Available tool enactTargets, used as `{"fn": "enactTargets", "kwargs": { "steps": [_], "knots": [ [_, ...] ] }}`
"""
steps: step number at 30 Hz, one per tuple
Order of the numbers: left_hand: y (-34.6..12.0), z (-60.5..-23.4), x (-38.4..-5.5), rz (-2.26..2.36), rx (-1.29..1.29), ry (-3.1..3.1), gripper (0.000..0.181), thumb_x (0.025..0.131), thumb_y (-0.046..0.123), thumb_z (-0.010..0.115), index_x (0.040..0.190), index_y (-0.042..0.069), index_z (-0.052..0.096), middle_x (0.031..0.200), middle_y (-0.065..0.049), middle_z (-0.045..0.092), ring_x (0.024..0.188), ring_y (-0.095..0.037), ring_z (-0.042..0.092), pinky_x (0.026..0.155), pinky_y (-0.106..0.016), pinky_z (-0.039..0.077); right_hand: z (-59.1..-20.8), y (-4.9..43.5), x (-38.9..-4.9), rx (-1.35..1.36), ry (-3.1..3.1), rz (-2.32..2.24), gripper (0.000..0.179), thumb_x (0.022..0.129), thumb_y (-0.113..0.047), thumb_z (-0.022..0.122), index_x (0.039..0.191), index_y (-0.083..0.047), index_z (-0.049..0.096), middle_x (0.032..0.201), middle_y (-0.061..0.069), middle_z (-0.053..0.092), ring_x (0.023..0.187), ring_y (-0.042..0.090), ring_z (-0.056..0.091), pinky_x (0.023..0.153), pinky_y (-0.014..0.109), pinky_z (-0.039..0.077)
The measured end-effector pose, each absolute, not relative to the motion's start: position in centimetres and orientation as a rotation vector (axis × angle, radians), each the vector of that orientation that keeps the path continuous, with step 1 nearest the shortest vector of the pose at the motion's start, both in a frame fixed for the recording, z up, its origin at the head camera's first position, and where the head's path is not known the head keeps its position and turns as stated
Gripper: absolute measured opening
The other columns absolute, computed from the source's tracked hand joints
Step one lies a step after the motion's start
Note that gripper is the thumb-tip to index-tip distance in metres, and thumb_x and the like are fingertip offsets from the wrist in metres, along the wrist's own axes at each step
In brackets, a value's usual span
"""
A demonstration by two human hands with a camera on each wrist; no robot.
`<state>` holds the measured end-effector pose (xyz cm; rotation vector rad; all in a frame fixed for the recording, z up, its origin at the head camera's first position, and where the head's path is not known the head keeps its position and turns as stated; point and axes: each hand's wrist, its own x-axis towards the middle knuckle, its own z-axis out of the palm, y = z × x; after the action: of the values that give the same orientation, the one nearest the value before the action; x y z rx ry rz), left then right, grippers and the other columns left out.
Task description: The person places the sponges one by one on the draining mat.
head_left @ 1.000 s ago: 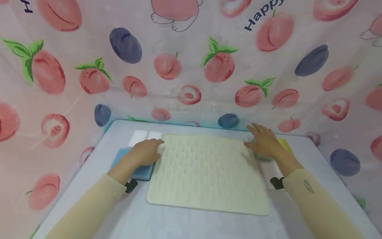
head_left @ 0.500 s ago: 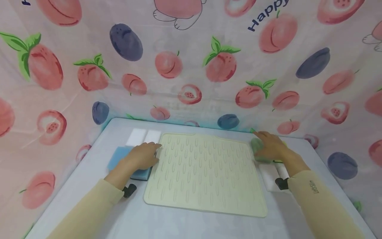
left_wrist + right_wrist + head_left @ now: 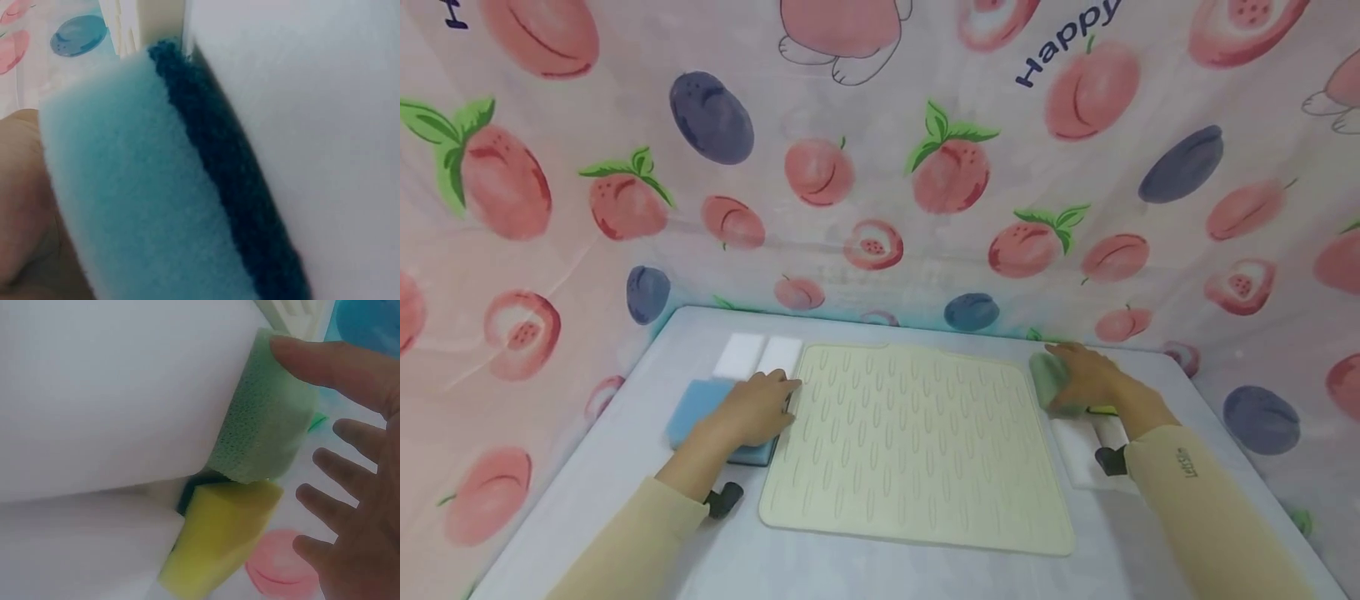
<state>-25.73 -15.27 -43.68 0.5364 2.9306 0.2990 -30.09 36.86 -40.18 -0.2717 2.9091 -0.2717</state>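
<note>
A cream ribbed mat (image 3: 917, 450) lies on the white table. My left hand (image 3: 756, 410) is over a blue sponge (image 3: 696, 408), thumb and forefinger extended to the mat's left edge. In the left wrist view the blue sponge (image 3: 137, 181) with its dark scouring layer fills the middle, and part of the hand (image 3: 25, 206) shows behind it. At the mat's upper right corner, my right hand (image 3: 1086, 379) reaches over a green sponge (image 3: 1045, 375). The right wrist view shows the thumb at the top of the porous green sponge (image 3: 262, 419), the other fingers spread apart from it.
A yellow sponge (image 3: 219, 531) with a dark scouring layer sits beside the green one. White blocks (image 3: 739, 357) lie behind the blue sponge, and more white blocks (image 3: 1078, 450) lie right of the mat. A fruit-print curtain (image 3: 880, 167) borders the table at the back.
My right hand has moved right and lower, from the mat's upper right corner to the green sponge, fingers less spread. The left hand stays beside the mat's left edge.
</note>
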Motion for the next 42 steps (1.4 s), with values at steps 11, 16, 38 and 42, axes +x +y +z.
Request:
{"fn": "enactTargets", "kwargs": {
  "steps": [11, 16, 38, 42],
  "knots": [
    [-15.1, -44.2, -25.3, 0.334, 0.511, 2.944, 0.051, 0.097, 0.023, 0.072, 0.146, 0.01, 0.061, 0.127, -0.009, 0.06, 0.107, -0.028, 0.054, 0.089, -0.05, 0.047, -40.5, 37.4, -30.6, -0.256, 2.868, -0.336, 0.108, 0.07, -0.034, 0.093, 0.158, -0.002, 0.038, 0.158, 0.035, 0.031, 0.139, 0.065, 0.033, 0.108, 0.082, 0.025],
    [-15.3, -44.2, -25.0, 0.347, 0.489, 2.943, 0.051, 0.099, 0.023, 0.07, 0.147, 0.011, 0.06, 0.125, -0.007, 0.059, 0.104, -0.026, 0.051, 0.088, -0.047, 0.044, -41.0, 37.3, -30.9, -0.261, 2.835, -0.381, 0.108, 0.071, -0.031, 0.092, 0.159, -0.002, 0.037, 0.159, 0.033, 0.03, 0.141, 0.059, 0.034, 0.109, 0.078, 0.032],
    [-15.3, -44.5, -25.0, 0.346, 0.51, 2.951, 0.049, 0.1, 0.021, 0.068, 0.147, 0.011, 0.059, 0.128, -0.008, 0.057, 0.107, -0.028, 0.051, 0.091, -0.052, 0.043, -41.6, 37.8, -31.7, -0.345, 2.823, -0.342, 0.11, 0.068, -0.03, 0.092, 0.159, -0.001, 0.037, 0.158, 0.033, 0.032, 0.143, 0.058, 0.031, 0.111, 0.078, 0.028],
    [-15.3, -44.5, -25.2, 0.338, 0.514, 2.953, 0.05, 0.1, 0.022, 0.068, 0.147, 0.011, 0.059, 0.129, -0.007, 0.057, 0.108, -0.028, 0.051, 0.091, -0.051, 0.043, -41.3, 37.8, -31.8, -0.347, 2.822, -0.311, 0.111, 0.067, -0.033, 0.093, 0.158, -0.002, 0.038, 0.158, 0.034, 0.031, 0.142, 0.06, 0.031, 0.108, 0.081, 0.028]
  ]
}}
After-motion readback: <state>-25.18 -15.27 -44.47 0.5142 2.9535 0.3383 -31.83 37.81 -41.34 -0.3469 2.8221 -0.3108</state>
